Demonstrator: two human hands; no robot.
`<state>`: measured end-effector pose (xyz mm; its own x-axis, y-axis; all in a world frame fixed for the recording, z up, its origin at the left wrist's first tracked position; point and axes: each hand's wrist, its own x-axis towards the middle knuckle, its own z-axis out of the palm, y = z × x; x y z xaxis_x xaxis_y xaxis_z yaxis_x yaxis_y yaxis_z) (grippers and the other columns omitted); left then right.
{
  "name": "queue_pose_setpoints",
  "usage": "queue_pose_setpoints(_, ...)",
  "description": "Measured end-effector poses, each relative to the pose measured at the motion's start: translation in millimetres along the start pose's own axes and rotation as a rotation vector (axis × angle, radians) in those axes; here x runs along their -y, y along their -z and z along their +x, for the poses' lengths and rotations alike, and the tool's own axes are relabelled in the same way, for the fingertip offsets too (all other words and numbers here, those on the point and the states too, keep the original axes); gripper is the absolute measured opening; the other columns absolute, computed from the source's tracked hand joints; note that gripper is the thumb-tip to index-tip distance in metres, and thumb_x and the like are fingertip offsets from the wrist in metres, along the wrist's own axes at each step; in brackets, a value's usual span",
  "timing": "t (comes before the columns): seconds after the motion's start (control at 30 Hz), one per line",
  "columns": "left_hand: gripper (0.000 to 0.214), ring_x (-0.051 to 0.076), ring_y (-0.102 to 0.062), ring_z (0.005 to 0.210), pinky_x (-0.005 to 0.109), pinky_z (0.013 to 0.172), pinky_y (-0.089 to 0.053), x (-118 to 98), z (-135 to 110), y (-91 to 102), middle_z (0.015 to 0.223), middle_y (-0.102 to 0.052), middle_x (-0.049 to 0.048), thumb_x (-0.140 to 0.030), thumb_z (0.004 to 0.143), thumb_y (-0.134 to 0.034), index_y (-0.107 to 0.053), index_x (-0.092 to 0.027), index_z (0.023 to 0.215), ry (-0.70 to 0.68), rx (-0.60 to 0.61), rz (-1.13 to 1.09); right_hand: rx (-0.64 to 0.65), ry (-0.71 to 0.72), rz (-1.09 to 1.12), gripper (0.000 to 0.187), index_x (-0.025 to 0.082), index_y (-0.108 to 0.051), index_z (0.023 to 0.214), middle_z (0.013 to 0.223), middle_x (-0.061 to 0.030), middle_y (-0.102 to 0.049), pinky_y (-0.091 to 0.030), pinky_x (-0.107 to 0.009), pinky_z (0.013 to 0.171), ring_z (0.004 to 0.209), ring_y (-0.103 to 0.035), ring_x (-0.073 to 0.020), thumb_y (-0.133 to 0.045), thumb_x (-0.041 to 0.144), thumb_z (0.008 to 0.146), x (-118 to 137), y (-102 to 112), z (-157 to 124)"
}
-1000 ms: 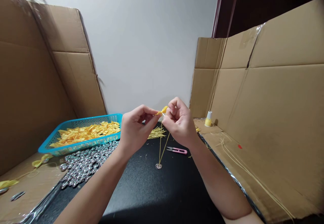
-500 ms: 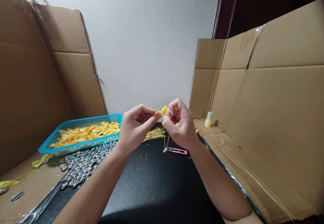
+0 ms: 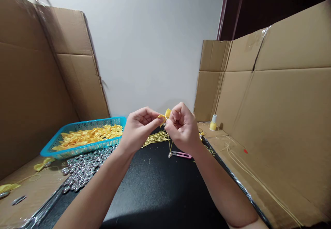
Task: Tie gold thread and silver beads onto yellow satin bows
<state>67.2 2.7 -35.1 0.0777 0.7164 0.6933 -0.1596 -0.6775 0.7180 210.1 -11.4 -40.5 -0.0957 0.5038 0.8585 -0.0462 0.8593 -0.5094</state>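
A small yellow ribbon bow (image 3: 168, 113) is held up between my two hands above the black tabletop. My left hand (image 3: 138, 127) pinches the bow's left side between thumb and forefinger. Curled closed against the bow's right side is my right hand (image 3: 184, 127), with thin gold cord (image 3: 171, 143) hanging below it; its fingers partly hide how the cord is gripped. A silver bead (image 3: 170, 155) dangles at the cord's lower end. Pink-handled thread snips (image 3: 183, 155) lie right beside the bead, below my right hand.
A blue basket (image 3: 45, 150) of yellow ribbon pieces stands at left, with many silver beads (image 3: 82, 168) before it. Cut gold cords (image 3: 156, 138) lie behind my hands. A thread spool (image 3: 213, 123) stands at right. Cardboard panels (image 3: 279, 118) wall both sides.
My right hand has shifted slightly down and left against the bow. The hanging cord and bead have swung a little to the right. Both hands keep their grip.
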Motion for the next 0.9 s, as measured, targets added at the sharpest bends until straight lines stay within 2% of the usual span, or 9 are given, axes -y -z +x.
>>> queue_pose_setpoints(0.5,0.012,0.006,-0.065,0.057,0.012,0.057,-0.055,-7.4,-2.1,-2.2,0.061,-0.069,-0.0024,-0.012,0.066,-0.075,-0.064,-0.017,0.065,0.007,-0.026,0.048,-0.008,-0.007,-0.024,0.027,0.024,-0.034,0.072,0.057,0.0100,-0.026,-0.022,-0.019,0.039,0.045,-0.022,-0.0040,-0.053,0.005,0.069,4.5,-0.7,-1.0)
queue_pose_setpoints(0.7,0.011,0.009,-0.066,0.057,0.017,0.057,-0.058,-6.6,-1.8,-2.1,0.064,-0.070,0.0000,-0.015,0.068,-0.074,-0.064,-0.018,0.066,-0.006,-0.020,0.088,-0.009,-0.009,-0.023,0.027,0.024,-0.034,0.073,0.058,0.0099,-0.027,-0.022,-0.020,0.039,0.046,-0.023,-0.0045,-0.054,0.006,0.070,1.8,-0.5,-1.2)
queue_pose_setpoints(0.9,0.010,0.011,-0.065,0.055,0.021,0.053,-0.058,-5.8,-1.4,-1.4,0.063,-0.070,0.0024,-0.016,0.069,-0.074,-0.065,-0.018,0.066,-0.083,-0.002,0.117,-0.008,-0.028,-0.032,0.028,0.024,-0.033,0.073,0.058,0.0097,-0.027,-0.023,-0.019,0.040,0.046,-0.024,-0.0044,-0.055,0.006,0.070,3.0,-0.2,-0.7)
